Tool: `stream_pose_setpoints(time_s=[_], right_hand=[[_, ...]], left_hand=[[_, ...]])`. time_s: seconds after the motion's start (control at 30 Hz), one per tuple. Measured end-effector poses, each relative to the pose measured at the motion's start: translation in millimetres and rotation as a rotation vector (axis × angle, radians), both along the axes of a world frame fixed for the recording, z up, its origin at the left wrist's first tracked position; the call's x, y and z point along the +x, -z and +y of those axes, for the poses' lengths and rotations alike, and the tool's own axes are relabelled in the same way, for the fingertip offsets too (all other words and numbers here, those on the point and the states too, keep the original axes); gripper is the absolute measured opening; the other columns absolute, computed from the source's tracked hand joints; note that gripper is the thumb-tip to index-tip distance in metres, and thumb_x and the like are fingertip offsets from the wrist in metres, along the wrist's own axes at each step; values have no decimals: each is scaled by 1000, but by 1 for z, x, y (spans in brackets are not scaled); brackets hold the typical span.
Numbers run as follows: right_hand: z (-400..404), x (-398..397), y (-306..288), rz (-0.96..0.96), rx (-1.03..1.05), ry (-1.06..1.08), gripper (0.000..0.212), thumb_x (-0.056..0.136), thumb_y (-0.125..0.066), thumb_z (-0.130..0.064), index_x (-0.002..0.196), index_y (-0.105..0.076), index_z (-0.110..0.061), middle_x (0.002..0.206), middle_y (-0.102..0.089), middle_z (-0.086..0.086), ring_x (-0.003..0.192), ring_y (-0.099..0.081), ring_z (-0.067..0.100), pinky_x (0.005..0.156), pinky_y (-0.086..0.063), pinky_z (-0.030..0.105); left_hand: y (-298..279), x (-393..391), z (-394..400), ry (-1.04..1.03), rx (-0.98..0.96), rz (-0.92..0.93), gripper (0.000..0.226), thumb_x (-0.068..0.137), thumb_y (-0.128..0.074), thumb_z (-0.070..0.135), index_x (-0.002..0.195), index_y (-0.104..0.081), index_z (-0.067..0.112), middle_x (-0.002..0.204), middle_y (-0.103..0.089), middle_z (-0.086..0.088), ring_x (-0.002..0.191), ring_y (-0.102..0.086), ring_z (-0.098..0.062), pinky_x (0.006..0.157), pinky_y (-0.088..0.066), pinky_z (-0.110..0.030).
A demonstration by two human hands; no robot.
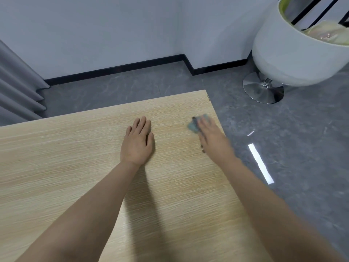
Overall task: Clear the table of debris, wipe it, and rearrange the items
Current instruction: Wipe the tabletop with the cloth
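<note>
flatly, left hand (137, 142) fingers lie straight on grainy wooden table (56, 167); blurred right hand (211, 135) fingers press teal cloth (194, 126).

A white tub chair (294, 59) is standing on a chrome disc base (263, 90) at the upper right, with a pale cushion (324, 33) lying in its seat. Grey curtains (17, 87) are hanging at the left edge, reaching down to the grey marbled floor (292, 148). A black skirting (117, 69) is running along the foot of the white wall (113, 31). A bright strip of light (260, 163) is reflecting off the floor.
</note>
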State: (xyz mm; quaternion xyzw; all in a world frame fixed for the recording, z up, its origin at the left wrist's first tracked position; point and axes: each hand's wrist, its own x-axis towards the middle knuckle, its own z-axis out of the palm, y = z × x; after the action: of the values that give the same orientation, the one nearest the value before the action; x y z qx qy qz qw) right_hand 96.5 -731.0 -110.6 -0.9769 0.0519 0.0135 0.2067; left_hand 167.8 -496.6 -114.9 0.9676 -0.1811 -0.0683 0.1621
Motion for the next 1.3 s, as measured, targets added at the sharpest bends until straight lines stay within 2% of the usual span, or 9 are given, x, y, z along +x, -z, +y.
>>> stream_pose_setpoints(time_s=[0.2, 0.53, 0.6, 0.73, 0.87, 1.0, 1.1, 1.2, 1.3], right_hand=[[2, 1, 4, 67, -56, 277, 48, 103, -26, -24, 149, -17, -12, 158, -10, 0, 145, -2, 21, 115, -16, 34], [56, -63, -5, 38, -77, -303, 49, 101, -37, -21, 146, -23, -9, 155, -16, 4, 145, -8, 19, 117, -5, 24], [34, -49, -7, 70, -29, -203, 50, 100, -36, -15, 147, -20, -8, 156, -12, 7, 145, -7, 20, 113, 0, 20], [-15, -15, -3, 96, -66, 130, 53, 100, -34, -13, 149, -15, -11, 158, -8, 3, 145, -5, 21, 112, -28, 35], [-10, -14, -1, 113, -41, 230, 50, 102, -29, -16, 149, -12, -8, 158, -5, 6, 145, 0, 23, 117, -14, 33], [31, -55, 2, -20, -200, -111, 49, 93, -52, -14, 138, -38, 0, 148, -33, 15, 139, -26, 32, 118, -12, 40], [39, -83, 9, -37, -148, -414, 44, 93, -50, -22, 131, -50, -2, 141, -47, 10, 133, -39, 29, 112, -31, 39], [7, -65, 7, -15, -209, -489, 46, 94, -52, -17, 136, -42, 0, 146, -38, 13, 137, -32, 30, 112, -31, 42], [-29, -37, -4, 67, -120, -148, 48, 102, -33, -19, 147, -20, -8, 157, -13, 3, 145, -4, 20, 118, -15, 33]], left_hand=[[-10, -21, 4, 58, 92, 97, 54, 101, -23, 32, 151, -9, 17, 159, 1, -2, 145, 6, -20, 118, 0, -38], [-21, -74, 15, 128, 187, 232, 58, 101, -22, 41, 151, -3, 20, 158, 12, -4, 145, 12, -22, 116, 1, -41], [-22, -77, 15, 147, 224, 246, 59, 100, -23, 41, 151, 0, 20, 157, 14, -5, 144, 14, -24, 116, 1, -41], [-23, -82, 16, 151, 229, 259, 58, 101, -26, 36, 151, 0, 19, 157, 14, -6, 144, 14, -24, 117, -1, -42], [-22, -91, 15, 130, 243, 254, 58, 102, -25, 34, 151, 0, 18, 157, 14, -5, 144, 14, -24, 116, -1, -42], [-21, -99, 10, 90, 235, 231, 54, 102, -25, 25, 151, -4, 16, 158, 10, -7, 145, 12, -26, 116, -3, -46], [-20, -109, 3, 36, 213, 227, 52, 101, -24, 19, 150, -8, 14, 158, 5, -9, 145, 8, -28, 114, -5, -49], [-20, -115, 0, 11, 215, 228, 52, 101, -25, 20, 150, -10, 15, 158, 3, -8, 145, 7, -28, 114, -7, -48], [-22, -125, 4, 32, 234, 239, 55, 101, -28, 29, 151, -8, 16, 158, 6, -7, 145, 7, -27, 115, -8, -46]])
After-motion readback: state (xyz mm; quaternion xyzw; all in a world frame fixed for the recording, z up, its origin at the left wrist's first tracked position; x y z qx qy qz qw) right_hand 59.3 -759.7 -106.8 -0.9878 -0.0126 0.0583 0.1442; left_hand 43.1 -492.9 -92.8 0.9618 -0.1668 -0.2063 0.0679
